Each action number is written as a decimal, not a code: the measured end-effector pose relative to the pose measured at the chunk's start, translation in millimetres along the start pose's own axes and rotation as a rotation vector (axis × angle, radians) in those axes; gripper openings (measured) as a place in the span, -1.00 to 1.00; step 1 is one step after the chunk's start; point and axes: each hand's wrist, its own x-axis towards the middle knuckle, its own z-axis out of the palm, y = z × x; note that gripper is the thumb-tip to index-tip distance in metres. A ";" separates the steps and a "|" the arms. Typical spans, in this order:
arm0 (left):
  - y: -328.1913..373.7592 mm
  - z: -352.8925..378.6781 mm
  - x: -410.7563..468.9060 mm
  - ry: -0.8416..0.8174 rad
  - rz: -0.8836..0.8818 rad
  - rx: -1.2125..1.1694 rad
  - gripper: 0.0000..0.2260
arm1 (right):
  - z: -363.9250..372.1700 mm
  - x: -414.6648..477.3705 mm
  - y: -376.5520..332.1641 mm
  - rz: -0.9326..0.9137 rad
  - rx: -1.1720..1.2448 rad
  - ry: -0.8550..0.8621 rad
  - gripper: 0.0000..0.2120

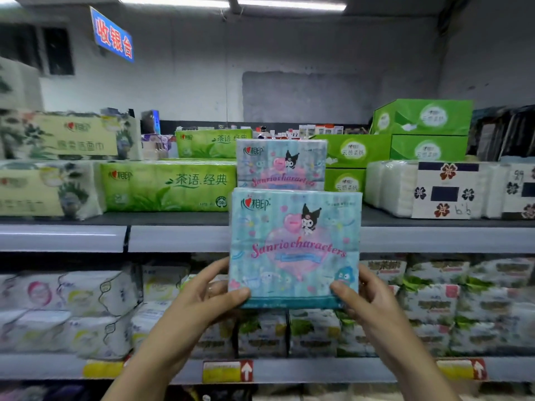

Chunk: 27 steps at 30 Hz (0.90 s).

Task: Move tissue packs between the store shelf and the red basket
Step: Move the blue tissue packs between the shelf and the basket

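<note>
Two hands on one tissue pack (295, 247) - a pale blue pack with cartoon print, upright, its front face to the camera. The left hand (199, 302) grips the lower left corner, with the left thumb (240, 295) pressed on the front and the fingers curled round behind. The right hand (373, 308) grips the lower right corner the same way, right thumb (340, 290) on the front. Both grips are closed on the pack, and nearly all of it stands above the hands, only the bottom edge lying between them.

The pack is held in the air in front of the front edge of the top shelf (173, 238). I cannot tell whether it touches that edge. Its top edge overlaps a matching pack (280, 164) that stands on the top shelf directly behind it.

On the same shelf, green packs (168, 186) lie to the left of the matching pack, green boxes (422, 117) are stacked to its right, and white packs (428, 189) with a flower label sit near the right end. The lower shelf (318, 369) carries rows of blurred wrapped packs behind the hands. A blue sign (113, 36) hangs at upper left.
</note>
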 end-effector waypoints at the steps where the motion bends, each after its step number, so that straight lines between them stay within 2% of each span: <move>1: 3.3 -0.5 1.3 0.010 0.030 0.034 -0.42 | 1.1 2.3 -1.9 -0.015 0.001 -0.002 -0.41; 3: 9.4 -0.2 4.5 0.028 0.092 0.101 -0.54 | 2.4 6.9 -6.8 -0.056 -0.030 0.004 -0.52; 6: 20.5 -1.2 12.1 0.044 0.179 0.222 -0.58 | 4.5 13.9 -20.4 -0.132 -0.127 0.009 -0.70; 10: 42.0 -7.0 30.4 0.056 0.266 0.297 -0.50 | 6.2 33.0 -42.8 -0.212 -0.261 0.001 -0.67; 15: 61.1 -17.7 61.4 0.031 0.379 0.334 -0.50 | 6.0 66.6 -61.7 -0.283 -0.390 0.027 -0.41; 21: 65.9 -22.8 97.6 -0.013 0.405 0.465 -0.60 | 1.9 104.2 -71.8 -0.303 -0.586 0.034 -0.46; 24: 68.7 -28.1 112.8 -0.009 0.385 0.536 -0.53 | -0.2 119.8 -72.4 -0.280 -0.687 -0.023 -0.52; 27: 68.9 -31.9 122.3 0.002 0.357 0.557 -0.47 | -3.2 130.2 -69.4 -0.257 -0.688 -0.036 -0.51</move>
